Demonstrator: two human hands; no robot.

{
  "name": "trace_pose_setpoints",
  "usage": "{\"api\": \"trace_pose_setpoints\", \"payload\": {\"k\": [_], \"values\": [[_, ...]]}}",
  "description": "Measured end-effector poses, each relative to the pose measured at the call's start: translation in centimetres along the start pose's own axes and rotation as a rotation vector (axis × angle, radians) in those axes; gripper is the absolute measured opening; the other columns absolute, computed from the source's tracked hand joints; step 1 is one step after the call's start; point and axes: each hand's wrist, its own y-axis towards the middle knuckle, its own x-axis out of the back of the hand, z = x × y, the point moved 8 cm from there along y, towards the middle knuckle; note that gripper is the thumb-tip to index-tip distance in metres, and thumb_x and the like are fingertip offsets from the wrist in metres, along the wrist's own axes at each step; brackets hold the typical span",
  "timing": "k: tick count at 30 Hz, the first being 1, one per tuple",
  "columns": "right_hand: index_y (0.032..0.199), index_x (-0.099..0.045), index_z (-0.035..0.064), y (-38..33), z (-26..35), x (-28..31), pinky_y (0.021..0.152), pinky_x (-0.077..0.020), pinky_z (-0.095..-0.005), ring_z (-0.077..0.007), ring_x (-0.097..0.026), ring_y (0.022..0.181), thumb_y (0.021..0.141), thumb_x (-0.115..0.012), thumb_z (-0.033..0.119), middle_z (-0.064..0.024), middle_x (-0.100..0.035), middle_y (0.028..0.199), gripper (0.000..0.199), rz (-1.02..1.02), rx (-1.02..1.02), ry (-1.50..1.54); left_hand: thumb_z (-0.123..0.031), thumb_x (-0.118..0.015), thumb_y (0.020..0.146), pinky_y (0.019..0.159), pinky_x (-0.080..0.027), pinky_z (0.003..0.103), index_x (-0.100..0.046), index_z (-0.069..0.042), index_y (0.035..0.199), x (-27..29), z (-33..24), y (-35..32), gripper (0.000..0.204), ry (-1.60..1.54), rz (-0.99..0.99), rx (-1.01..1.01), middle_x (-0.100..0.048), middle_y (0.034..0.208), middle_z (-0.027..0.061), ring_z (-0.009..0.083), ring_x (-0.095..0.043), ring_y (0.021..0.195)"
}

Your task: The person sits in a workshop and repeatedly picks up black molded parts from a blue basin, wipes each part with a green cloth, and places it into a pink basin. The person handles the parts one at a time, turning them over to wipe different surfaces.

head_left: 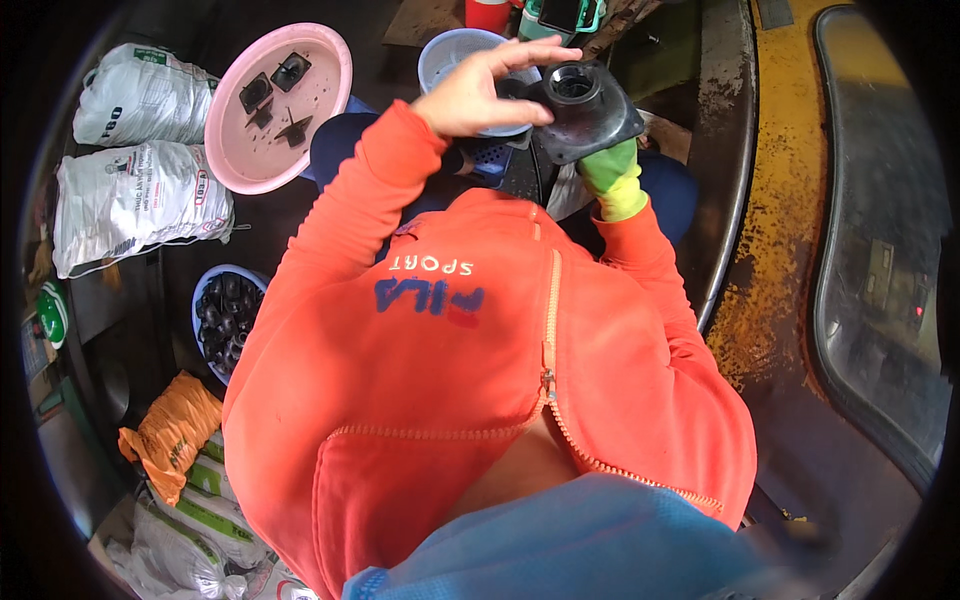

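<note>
A black rubber boot with a square flange and a round collar is held up in front of me at the upper middle. My right hand, in a yellow-green glove, grips it from below; most of its fingers are hidden behind the flange. Bare, my left hand reaches in from the left with its fingers stretched and apart. Its thumb and fingertips are close against the boot's left and far sides. Just beyond the left hand stands a light blue basket, partly covered by that hand.
A pink basin holds several black flanged parts. Lower left, a blue tub is full of black pieces. White sacks and an orange bag lie at left. A rusty yellow machine panel borders my right. A red container stands far ahead.
</note>
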Motion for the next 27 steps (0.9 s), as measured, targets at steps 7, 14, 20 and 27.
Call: {"api": "trace_pose_setpoints", "payload": {"k": [7, 14, 20, 27], "values": [[0.123, -0.049, 0.0065, -1.3, -3.9, -3.1, 0.090, -0.0454, -0.0312, -0.0177, -0.056, 0.109, 0.090, -0.063, 0.023, -0.0046, -0.057, 0.116, 0.039, -0.175, -0.170, 0.561, -0.005, -0.082, 0.071, 0.106, -0.037, 0.037, -0.057, -0.005, 0.110, -3.2, 0.4, -2.1, 0.046, 0.119, -0.436, -0.137, -0.063, 0.122, 0.0126, 0.0246, -0.045, 0.130], [0.109, -0.056, 0.0050, -0.6, 0.9, -1.7, 0.077, -0.0502, -0.0299, -0.0169, -0.062, 0.094, 0.083, -0.069, 0.020, -0.0052, -0.062, 0.102, 0.033, -0.053, -0.022, 0.222, -0.006, -0.081, 0.069, 0.103, -0.040, 0.037, -0.060, -0.006, 0.105, -2.7, -1.8, -1.7, 0.042, 0.277, -0.310, -0.207, -0.067, 0.114, 0.0099, 0.0235, -0.051, 0.124], [0.121, -0.053, 0.0074, -1.3, 2.3, -2.3, 0.086, -0.0491, -0.0329, -0.0196, -0.059, 0.105, 0.081, -0.070, 0.016, -0.0054, -0.060, 0.114, 0.044, 0.277, 0.026, 0.036, -0.012, -0.084, 0.067, 0.096, -0.048, 0.034, -0.064, -0.007, 0.103, -2.7, -2.5, -1.1, 0.042, 0.072, -0.045, -0.272, -0.070, 0.107, 0.0072, 0.0228, -0.062, 0.109], [0.130, -0.048, 0.0093, -5.5, -6.7, -2.9, 0.092, -0.0455, -0.0317, -0.0181, -0.051, 0.114, 0.092, -0.060, 0.025, -0.0035, -0.054, 0.122, 0.043, 0.515, -0.232, 0.289, -0.008, -0.082, 0.067, 0.112, -0.031, 0.042, -0.066, -0.006, 0.105, -4.7, -2.7, -1.6, 0.041, -0.201, 0.423, -0.198, -0.069, 0.110, 0.0075, 0.0247, -0.057, 0.119]]}}
